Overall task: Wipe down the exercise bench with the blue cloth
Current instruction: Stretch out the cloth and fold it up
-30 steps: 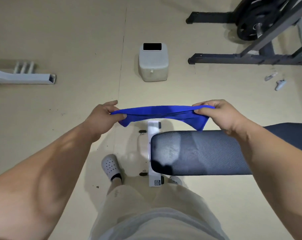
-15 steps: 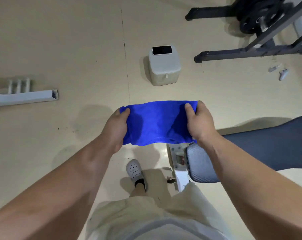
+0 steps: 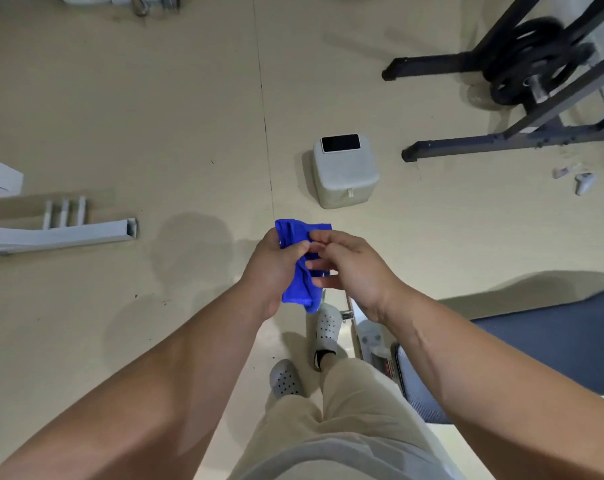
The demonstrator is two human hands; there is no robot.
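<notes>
Two hands meet on the cloth at mid-scene. It is held in the air above the floor and clear of the bench, whose dark cushion lies to the near right. The cloth is bunched into a narrow, uneven wad. The left hand wraps it with the thumb pressed across the front, and blue shows above and below the fist. The right hand comes in from the right with half-bent fingers whose tips sit on the folds. The upper two appear to pinch the top edge, though blur makes this uncertain.

The step in hand is judged to be forming the cloth into a wiping pad. Nothing touches the bench yet, so the wipe itself has not begun.

To do this step well:
1. Fold, do not crumple. A flat pad of several layers presents an even face; a wad touches only at its high points.
2. Size the pad to the palm, so that one hand can press it flat with straight fingers.
3. Tuck loose corners inward. A hanging tail, such as the one below the left fist, can drag or snag.
4. Pass the pad to one hand, probably the right, which is nearer the bench.
5. Turn to the near right and begin at the bench end, using overlapping strokes along its length.

Caution: the textured cover probably grips fabric, so firm downward pressure is advised to stop the pad rolling up.
</notes>
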